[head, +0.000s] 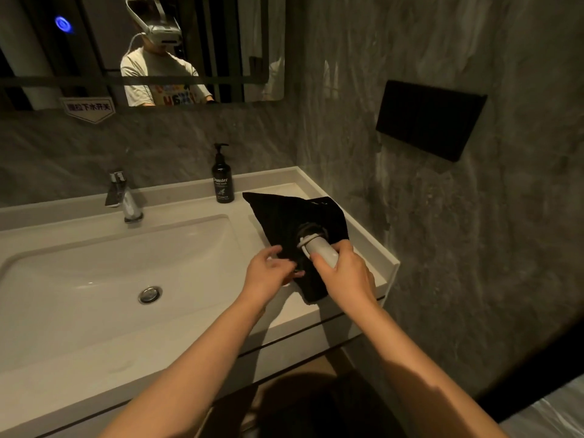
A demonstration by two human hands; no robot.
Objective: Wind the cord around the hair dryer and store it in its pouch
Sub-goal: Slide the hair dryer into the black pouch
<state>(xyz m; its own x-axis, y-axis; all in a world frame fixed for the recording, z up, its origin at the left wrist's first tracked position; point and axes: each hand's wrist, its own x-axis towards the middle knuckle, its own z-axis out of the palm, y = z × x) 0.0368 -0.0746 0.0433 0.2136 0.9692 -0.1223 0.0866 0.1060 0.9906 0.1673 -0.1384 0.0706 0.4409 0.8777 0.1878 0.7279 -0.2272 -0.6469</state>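
Note:
A black fabric pouch (284,216) lies on the white counter to the right of the basin. The white hair dryer (320,249) pokes out of the pouch's mouth by its handle, its head hidden inside the fabric. A turn of white cord (305,241) shows around the handle at the opening. My right hand (344,273) is wrapped around the handle's near end. My left hand (268,273) sits at the pouch's near left edge, fingertips pinching the black fabric by the opening.
A white basin (94,279) with a chrome drain (150,294) and tap (124,197) fills the left. A black soap pump bottle (222,180) stands behind the pouch. The raised counter rim (388,263) and grey stone wall lie close on the right. A mirror hangs above.

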